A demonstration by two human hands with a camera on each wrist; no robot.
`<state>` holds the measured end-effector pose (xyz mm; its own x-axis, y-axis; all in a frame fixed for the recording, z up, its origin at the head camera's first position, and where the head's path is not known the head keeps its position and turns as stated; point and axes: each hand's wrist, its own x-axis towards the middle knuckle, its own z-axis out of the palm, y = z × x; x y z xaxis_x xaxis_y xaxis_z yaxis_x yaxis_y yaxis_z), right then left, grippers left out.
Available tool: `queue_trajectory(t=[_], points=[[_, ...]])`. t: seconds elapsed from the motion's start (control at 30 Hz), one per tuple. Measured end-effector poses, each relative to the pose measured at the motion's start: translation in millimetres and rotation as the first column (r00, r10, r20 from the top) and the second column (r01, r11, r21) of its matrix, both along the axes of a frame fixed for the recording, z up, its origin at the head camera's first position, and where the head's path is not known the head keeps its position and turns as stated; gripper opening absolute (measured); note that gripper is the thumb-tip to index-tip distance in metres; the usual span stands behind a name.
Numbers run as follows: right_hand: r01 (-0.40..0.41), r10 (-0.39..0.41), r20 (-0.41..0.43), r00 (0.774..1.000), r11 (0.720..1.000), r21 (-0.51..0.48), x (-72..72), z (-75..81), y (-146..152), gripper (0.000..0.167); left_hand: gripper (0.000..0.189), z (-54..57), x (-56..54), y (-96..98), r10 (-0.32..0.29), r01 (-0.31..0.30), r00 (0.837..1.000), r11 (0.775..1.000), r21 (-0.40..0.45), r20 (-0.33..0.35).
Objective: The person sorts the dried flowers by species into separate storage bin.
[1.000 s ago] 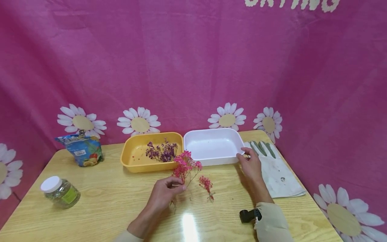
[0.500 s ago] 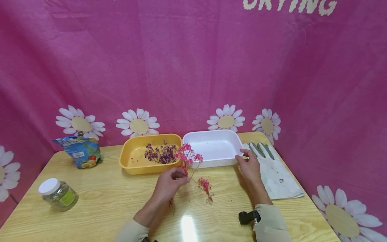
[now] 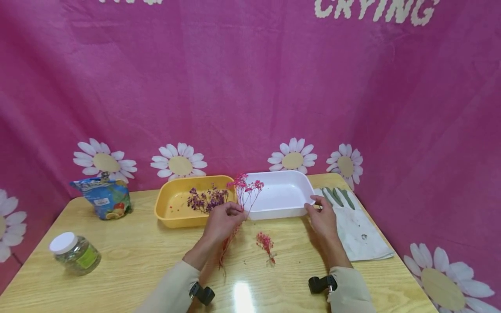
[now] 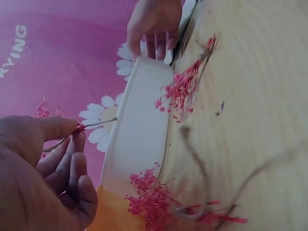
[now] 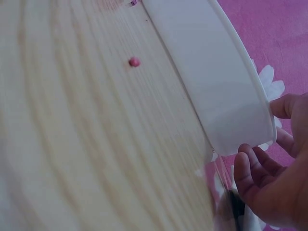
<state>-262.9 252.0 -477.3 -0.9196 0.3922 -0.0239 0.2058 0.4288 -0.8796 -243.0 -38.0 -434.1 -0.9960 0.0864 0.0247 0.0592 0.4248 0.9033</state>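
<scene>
My left hand pinches the thin stem of a pink dried flower sprig between thumb and forefinger, its blossoms upright in front of the white tray. In the left wrist view the stem sticks out past the fingertips of the left hand. With thumb and fingers at the near right corner, my right hand grips the rim of the white tray. A small pink flower bunch lies on the table between the hands. Another pink bunch lies below the left hand, largely hidden by it in the head view.
Purple dried flowers lie in the yellow tray, left of the white one. A white cloth with several green pods is at right. A lidded jar and a blue bag stand at left.
My left hand has moved forward and slightly right with the pink sprig, bringing its blossoms over the white tray's left side. The right hand stays at the tray's corner.
</scene>
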Motion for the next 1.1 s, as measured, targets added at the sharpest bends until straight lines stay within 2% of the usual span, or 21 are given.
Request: queue_trajectory(t=[0.13, 0.33, 0.57, 0.83, 0.97, 1.1], points=[[0.003, -0.003, 0.003, 1.0, 1.0, 0.0, -0.2, -0.1, 0.8, 0.048, 0.018, 3.6, -12.7, 3.8, -0.013, 0.012, 0.999, 0.999, -0.039, -0.031], [0.008, -0.008, -0.001, 1.0, 1.0, -0.007, 0.5, 0.9, 1.5, 0.05, 0.02, 10.8, -28.6, 12.7, 0.0, 0.0, 1.0, 0.998, -0.064, -0.007], [0.018, -0.017, 0.013, 1.0, 0.999, -0.03, -0.8, 0.7, -1.5, 0.051, 0.02, 13.4, -42.8, 22.2, 0.023, -0.025, 0.999, 0.995, -0.092, -0.024], [-0.002, 0.002, 0.002, 1.0, 0.999, -0.041, 0.5, -1.8, -1.9, 0.053, 0.02, 9.1, -51.3, 30.3, 0.094, -0.095, 0.995, 0.986, -0.137, -0.015], [-0.012, 0.013, 0.002, 1.0, 0.999, -0.045, 1.8, -1.0, -1.2, 0.054, 0.023, 8.0, -52.2, 31.8, 0.127, -0.129, 0.992, 0.973, -0.189, -0.019], [-0.004, 0.004, 0.01, 1.0, 0.998, -0.06, 1.2, 0.5, -1.0, 0.054, 0.024, 7.8, -51.1, 31.6, 0.132, -0.139, 0.99, 0.967, -0.215, -0.047]])
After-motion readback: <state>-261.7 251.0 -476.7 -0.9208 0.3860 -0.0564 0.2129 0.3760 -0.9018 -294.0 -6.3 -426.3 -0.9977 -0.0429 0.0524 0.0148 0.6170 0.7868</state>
